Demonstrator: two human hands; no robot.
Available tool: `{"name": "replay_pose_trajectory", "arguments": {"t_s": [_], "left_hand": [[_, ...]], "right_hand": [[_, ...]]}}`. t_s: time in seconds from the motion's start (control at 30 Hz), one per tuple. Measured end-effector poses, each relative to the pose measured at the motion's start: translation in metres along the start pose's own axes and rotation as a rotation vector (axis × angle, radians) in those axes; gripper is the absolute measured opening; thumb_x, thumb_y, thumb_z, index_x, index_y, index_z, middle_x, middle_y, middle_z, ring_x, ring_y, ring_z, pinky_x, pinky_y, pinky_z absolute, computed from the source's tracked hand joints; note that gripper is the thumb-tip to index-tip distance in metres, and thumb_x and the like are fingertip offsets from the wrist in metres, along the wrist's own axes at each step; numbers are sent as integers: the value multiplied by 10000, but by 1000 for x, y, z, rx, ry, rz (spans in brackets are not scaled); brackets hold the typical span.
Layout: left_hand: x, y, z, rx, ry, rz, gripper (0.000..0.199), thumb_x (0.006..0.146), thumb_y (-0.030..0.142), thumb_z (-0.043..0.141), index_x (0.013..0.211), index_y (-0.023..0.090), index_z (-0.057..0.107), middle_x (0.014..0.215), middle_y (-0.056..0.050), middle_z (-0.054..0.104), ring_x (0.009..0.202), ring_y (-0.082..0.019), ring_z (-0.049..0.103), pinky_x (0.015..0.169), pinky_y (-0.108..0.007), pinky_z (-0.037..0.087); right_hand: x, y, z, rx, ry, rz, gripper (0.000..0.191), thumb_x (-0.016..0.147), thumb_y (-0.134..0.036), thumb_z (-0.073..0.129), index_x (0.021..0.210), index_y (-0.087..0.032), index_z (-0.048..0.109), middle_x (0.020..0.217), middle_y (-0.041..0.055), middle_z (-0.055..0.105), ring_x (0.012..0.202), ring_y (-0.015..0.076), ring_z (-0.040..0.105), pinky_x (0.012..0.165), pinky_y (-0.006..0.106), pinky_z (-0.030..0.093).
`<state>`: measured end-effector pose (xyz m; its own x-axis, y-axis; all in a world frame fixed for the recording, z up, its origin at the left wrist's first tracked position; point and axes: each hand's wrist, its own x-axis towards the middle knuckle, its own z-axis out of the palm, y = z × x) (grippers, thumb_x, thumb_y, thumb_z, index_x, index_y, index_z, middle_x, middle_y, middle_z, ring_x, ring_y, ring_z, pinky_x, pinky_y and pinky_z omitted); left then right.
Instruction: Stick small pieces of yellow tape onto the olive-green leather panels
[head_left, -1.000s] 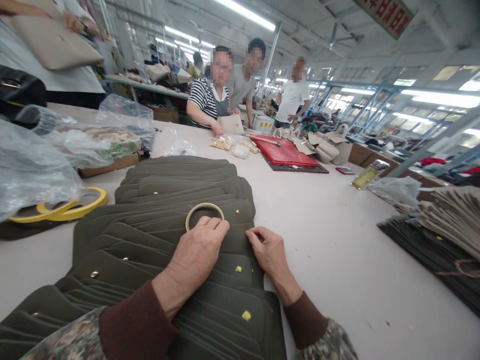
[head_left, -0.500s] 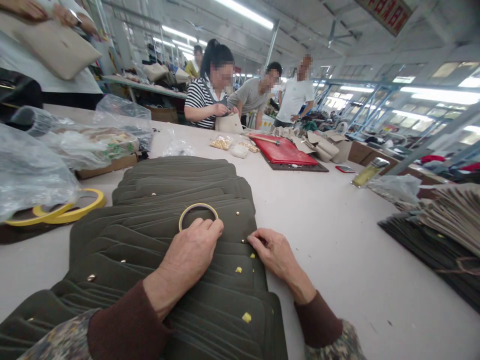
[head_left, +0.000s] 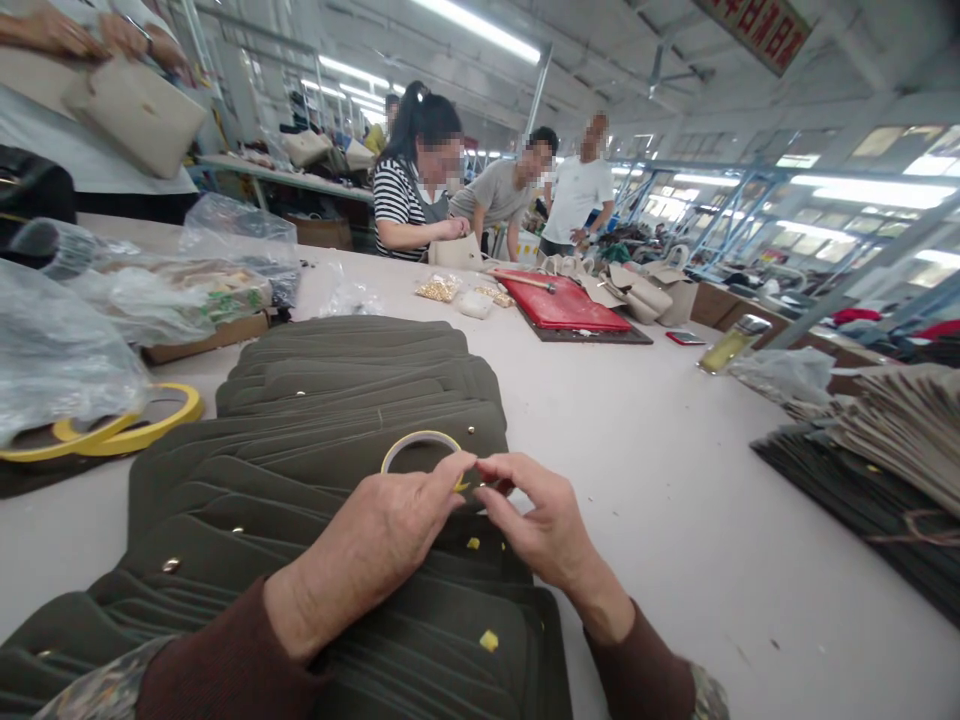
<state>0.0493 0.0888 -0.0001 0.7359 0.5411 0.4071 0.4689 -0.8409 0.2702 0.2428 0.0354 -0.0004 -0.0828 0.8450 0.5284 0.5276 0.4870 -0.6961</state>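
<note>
My left hand (head_left: pixel 367 535) is closed on a thin roll of yellow tape (head_left: pixel 421 434), held upright above the stack of dark olive flap-shaped pieces (head_left: pixel 352 395). A short yellow end of tape shows by the left fingertips. My right hand (head_left: pixel 551 520) meets the left at the fingertips, its thumb and forefinger bent in a pinch. What lies between them is too small to make out. Small yellow tape bits (head_left: pixel 489 640) stick to the nearer pieces, and small metal studs (head_left: pixel 172 565) show on several others.
More yellow tape rolls (head_left: pixel 161 425) lie at the left beside clear plastic bags (head_left: pixel 60 350). Ahead are a red pad (head_left: pixel 570 302) with a hammer and bags of gold-coloured parts (head_left: pixel 439 288). A bottle (head_left: pixel 733 345) and stacked pieces (head_left: pixel 892 440) stand right. Co-workers are across the table.
My left hand has moved right with the tape roll, meeting my right hand. The right hand has lifted slightly off the piece's edge and turned its fingers toward the tape.
</note>
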Motion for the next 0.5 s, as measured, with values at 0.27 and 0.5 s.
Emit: {"name": "replay_pose_trajectory", "arguments": {"t_s": [0.27,0.5], "left_hand": [[0,6,0,42,-103,-35,196,954,188,423,1148,219,414,783,14,669,680,-167,671,547,-251,426],[2,5,1,-8,-73,-51,155,944,129,403,854,218,493,736,28,596,647,-137,601,576,-248,408]], "right_hand": [[-3,1,12,-202,10,-108,169,860,-127,499,826,-196,650,749,37,669,694,154,613,656,272,497],[-6,-6,24,-137,139,71,131,777,-142,556,709,-173,663,624,21,652,542,131,588,529,240,467]]}}
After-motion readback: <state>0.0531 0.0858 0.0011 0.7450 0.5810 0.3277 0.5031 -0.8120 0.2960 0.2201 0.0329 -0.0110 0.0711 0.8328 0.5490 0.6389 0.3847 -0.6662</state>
